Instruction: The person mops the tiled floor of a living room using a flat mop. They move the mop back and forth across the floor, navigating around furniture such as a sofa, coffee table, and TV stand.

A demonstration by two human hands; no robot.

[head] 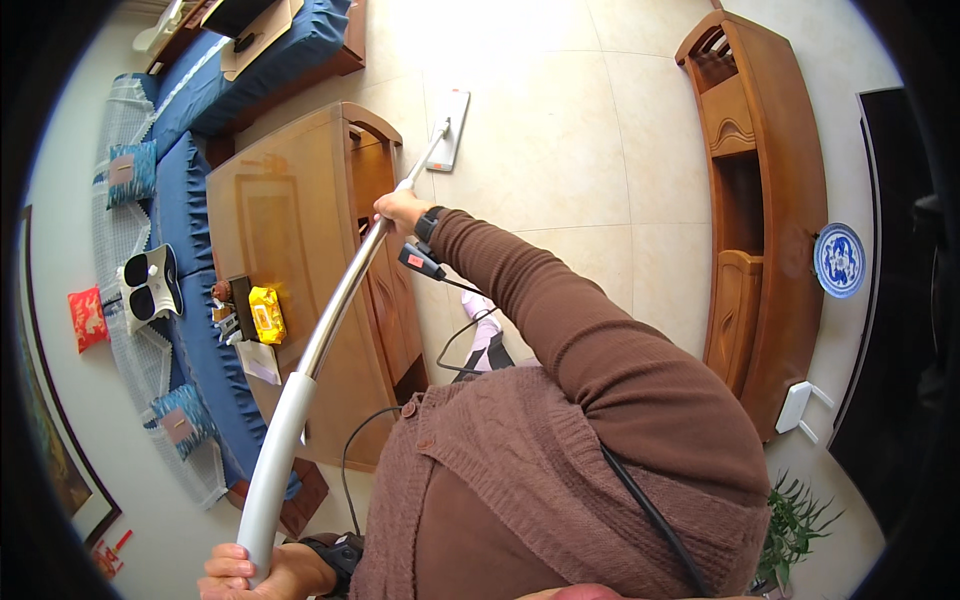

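Note:
A flat mop runs diagonally across the view, with its grey-white mop head resting on the tiled floor. My right hand is wrapped around the mop's shiny metal pole, beside the edge of the wooden coffee table. Lower left, my left hand grips the pole's white end sleeve. Both wrists wear dark bands. A black device with a cable hangs just below my right wrist.
The wooden coffee table bears a yellow wipes pack. Behind it stands a blue-covered sofa. On the right are a wooden TV cabinet, a blue-and-white plate, a white router and a green plant.

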